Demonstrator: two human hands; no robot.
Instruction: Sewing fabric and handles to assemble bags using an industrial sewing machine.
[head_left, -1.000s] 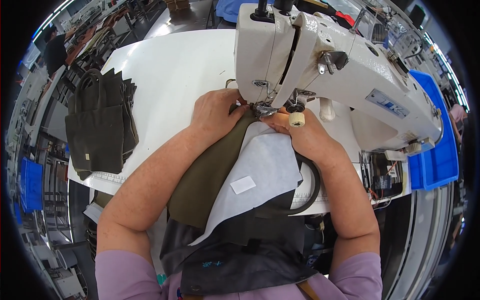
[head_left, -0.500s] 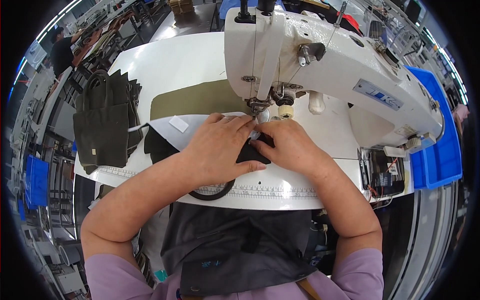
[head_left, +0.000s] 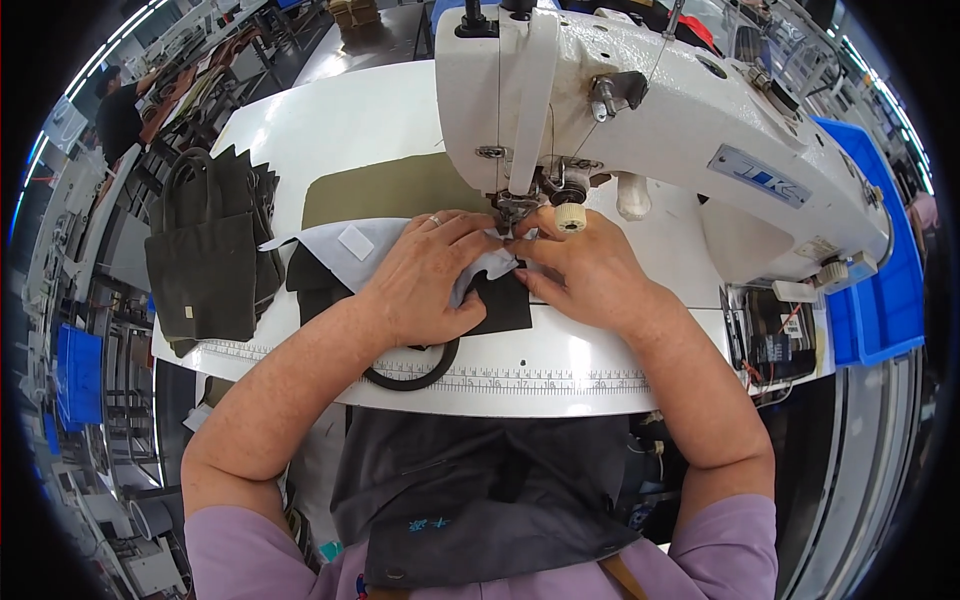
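My left hand (head_left: pixel 425 275) lies over a light grey lining fabric (head_left: pixel 335 250), its fingers stretched toward the sewing machine's presser foot (head_left: pixel 510 215) and the thumb apart. Close to the foot, my right hand (head_left: pixel 590 265) has fingers and thumb closed on the crumpled edge of the same lining. Beneath the lining is a black fabric piece (head_left: pixel 505 305). A dark looped handle (head_left: pixel 415 375) sticks out from under my left hand toward the table's front edge. Both hands' fingertips partly hide the stitching spot.
The white sewing machine (head_left: pixel 640 130) stands over the table (head_left: pixel 300 110). An olive fabric panel (head_left: pixel 390 190) lies behind the lining. Dark bag pieces with handles (head_left: pixel 205 265) are stacked at left. A blue bin (head_left: pixel 880 280) is at right; a ruler strip (head_left: pixel 520 380) runs along the front.
My left hand has shifted slightly, its thumb drawn back to the left. My right hand has moved a little right, and more of the crumpled lining and black fabric shows between the hands.
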